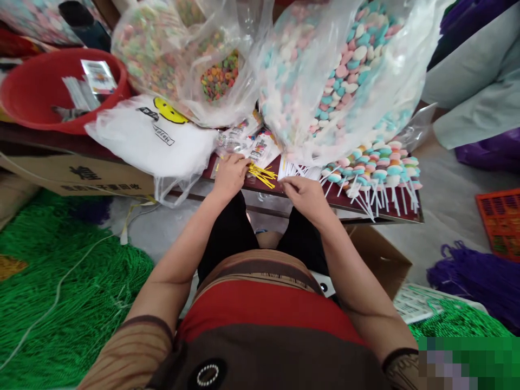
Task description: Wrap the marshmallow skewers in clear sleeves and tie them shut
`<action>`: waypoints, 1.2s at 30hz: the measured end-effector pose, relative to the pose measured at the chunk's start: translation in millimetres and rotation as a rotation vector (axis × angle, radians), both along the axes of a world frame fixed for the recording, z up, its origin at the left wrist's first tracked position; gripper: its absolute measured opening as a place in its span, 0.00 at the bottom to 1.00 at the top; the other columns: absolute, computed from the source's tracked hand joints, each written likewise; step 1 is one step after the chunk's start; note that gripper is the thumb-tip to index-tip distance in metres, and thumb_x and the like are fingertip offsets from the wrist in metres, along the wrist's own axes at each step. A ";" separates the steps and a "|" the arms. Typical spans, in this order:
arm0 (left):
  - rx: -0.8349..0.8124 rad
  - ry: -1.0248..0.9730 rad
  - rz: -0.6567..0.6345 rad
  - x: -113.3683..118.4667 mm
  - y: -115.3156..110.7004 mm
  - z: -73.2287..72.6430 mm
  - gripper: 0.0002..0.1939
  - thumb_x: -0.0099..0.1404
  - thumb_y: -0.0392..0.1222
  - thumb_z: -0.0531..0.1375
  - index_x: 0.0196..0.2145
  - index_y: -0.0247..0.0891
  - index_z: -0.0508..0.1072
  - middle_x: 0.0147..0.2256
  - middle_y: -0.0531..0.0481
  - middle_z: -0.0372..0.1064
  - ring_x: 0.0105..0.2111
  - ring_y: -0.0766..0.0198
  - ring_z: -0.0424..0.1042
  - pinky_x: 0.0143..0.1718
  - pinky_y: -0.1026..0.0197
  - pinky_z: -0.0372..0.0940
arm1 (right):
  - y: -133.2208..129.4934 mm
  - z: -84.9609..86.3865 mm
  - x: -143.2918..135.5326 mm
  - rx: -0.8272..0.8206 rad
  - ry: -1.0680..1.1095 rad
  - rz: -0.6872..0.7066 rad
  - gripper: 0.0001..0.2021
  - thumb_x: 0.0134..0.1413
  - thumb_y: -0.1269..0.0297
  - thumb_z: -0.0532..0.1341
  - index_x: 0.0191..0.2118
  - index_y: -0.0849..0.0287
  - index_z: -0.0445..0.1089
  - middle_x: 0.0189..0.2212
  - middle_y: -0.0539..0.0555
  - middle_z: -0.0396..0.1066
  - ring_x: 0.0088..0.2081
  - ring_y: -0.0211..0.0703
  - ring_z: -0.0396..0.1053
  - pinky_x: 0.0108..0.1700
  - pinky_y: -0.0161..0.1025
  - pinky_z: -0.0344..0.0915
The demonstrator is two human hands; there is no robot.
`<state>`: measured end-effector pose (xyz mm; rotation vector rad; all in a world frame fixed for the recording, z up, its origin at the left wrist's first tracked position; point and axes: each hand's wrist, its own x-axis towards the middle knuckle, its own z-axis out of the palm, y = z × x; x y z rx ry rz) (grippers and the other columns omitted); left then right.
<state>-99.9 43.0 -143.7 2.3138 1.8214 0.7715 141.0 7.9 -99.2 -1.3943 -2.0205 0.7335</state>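
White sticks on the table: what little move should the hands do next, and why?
I'd say the right hand might pinch just one white stick from the bunch. Its fingertips are right beside them, and the candy pops nearby have white sticks too. I can't tell whether those fingers already hold something small.

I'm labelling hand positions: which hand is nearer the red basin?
The left hand, separated from the red basin by the white smiley bag; the right hand is farther, beyond the yellow strips.
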 end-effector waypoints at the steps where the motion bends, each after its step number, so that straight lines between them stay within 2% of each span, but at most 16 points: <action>1: -0.008 -0.005 -0.006 -1.8 1.0 -1.9 0.15 0.68 0.37 0.55 0.46 0.41 0.80 0.48 0.41 0.77 0.49 0.50 0.72 0.55 0.46 0.64 | 9.0 -3.0 -9.6 0.010 -0.061 0.014 0.13 0.59 0.68 0.58 0.39 0.54 0.81 0.38 0.55 0.82 0.42 0.49 0.78 0.49 0.45 0.71; 5: -0.020 -0.041 0.014 -2.9 2.5 -6.5 0.15 0.68 0.36 0.55 0.46 0.40 0.81 0.48 0.41 0.77 0.49 0.50 0.73 0.56 0.47 0.64 | 32.3 -8.1 -35.5 0.053 -0.272 0.004 0.16 0.61 0.70 0.55 0.42 0.56 0.81 0.41 0.58 0.81 0.44 0.51 0.76 0.47 0.45 0.69; 9: -0.026 -0.068 0.009 -0.9 4.1 -9.3 0.14 0.69 0.37 0.56 0.44 0.39 0.81 0.47 0.41 0.78 0.49 0.51 0.73 0.55 0.48 0.64 | 40.3 -8.3 -46.7 0.043 -0.406 -0.009 0.15 0.63 0.68 0.55 0.41 0.58 0.81 0.41 0.61 0.79 0.43 0.52 0.74 0.45 0.45 0.67; 14: 0.002 -0.079 -0.013 -1.3 5.3 -13.1 0.14 0.69 0.38 0.56 0.44 0.39 0.82 0.45 0.42 0.78 0.48 0.52 0.73 0.53 0.49 0.65 | 41.0 -9.1 -55.4 0.036 -0.470 0.000 0.15 0.64 0.66 0.55 0.44 0.59 0.80 0.45 0.63 0.77 0.45 0.54 0.73 0.44 0.45 0.66; 18: 0.029 -0.089 -0.013 -4.3 4.8 -15.0 0.14 0.70 0.39 0.55 0.42 0.41 0.82 0.44 0.43 0.78 0.46 0.53 0.73 0.52 0.49 0.66 | 34.3 -5.3 -55.0 0.032 -0.433 -0.007 0.15 0.65 0.68 0.55 0.47 0.60 0.79 0.48 0.64 0.77 0.49 0.54 0.73 0.47 0.44 0.67; 21: 0.046 -0.120 -0.009 -6.6 3.8 -13.5 0.14 0.70 0.38 0.55 0.44 0.41 0.81 0.46 0.43 0.78 0.47 0.53 0.73 0.54 0.49 0.66 | 23.7 -1.3 -34.1 0.054 -0.348 -0.061 0.15 0.65 0.67 0.55 0.48 0.58 0.79 0.46 0.61 0.80 0.49 0.52 0.75 0.50 0.43 0.68; 25: 0.035 -0.165 0.040 -5.9 1.2 -4.7 0.14 0.69 0.37 0.56 0.46 0.39 0.80 0.49 0.42 0.76 0.50 0.52 0.73 0.57 0.49 0.66 | 10.4 4.3 23.4 0.035 -0.261 -0.260 0.15 0.65 0.61 0.55 0.44 0.55 0.80 0.38 0.57 0.82 0.42 0.50 0.78 0.45 0.41 0.68; 27: 0.021 -0.169 0.063 -3.5 0.3 1.6 0.14 0.69 0.36 0.56 0.45 0.38 0.80 0.49 0.40 0.76 0.51 0.51 0.73 0.57 0.49 0.65 | 11.2 8.3 54.7 0.021 -0.301 -0.415 0.16 0.64 0.59 0.55 0.43 0.57 0.81 0.36 0.58 0.82 0.40 0.51 0.78 0.44 0.42 0.68; 30: 0.003 -0.136 0.075 2.6 2.6 11.3 0.14 0.70 0.36 0.56 0.44 0.38 0.81 0.48 0.40 0.76 0.51 0.50 0.73 0.57 0.48 0.64 | 26.8 14.7 87.9 -0.034 -0.514 -0.604 0.20 0.64 0.56 0.54 0.43 0.61 0.81 0.36 0.64 0.81 0.42 0.58 0.77 0.45 0.47 0.68; 33: -0.010 -0.048 0.065 12.0 10.9 19.6 0.15 0.70 0.36 0.54 0.44 0.39 0.81 0.46 0.41 0.78 0.49 0.50 0.73 0.56 0.47 0.64 | 51.2 18.9 96.7 -0.144 -0.691 -0.609 0.25 0.64 0.53 0.52 0.44 0.67 0.81 0.40 0.72 0.80 0.46 0.66 0.75 0.48 0.53 0.66; 36: -0.067 0.062 0.090 25.0 24.2 27.2 0.17 0.72 0.38 0.52 0.45 0.37 0.81 0.45 0.39 0.78 0.49 0.49 0.73 0.55 0.48 0.63 | 68.4 21.6 89.8 -0.210 -0.758 -0.593 0.27 0.63 0.52 0.53 0.44 0.72 0.80 0.43 0.76 0.78 0.50 0.69 0.74 0.49 0.55 0.66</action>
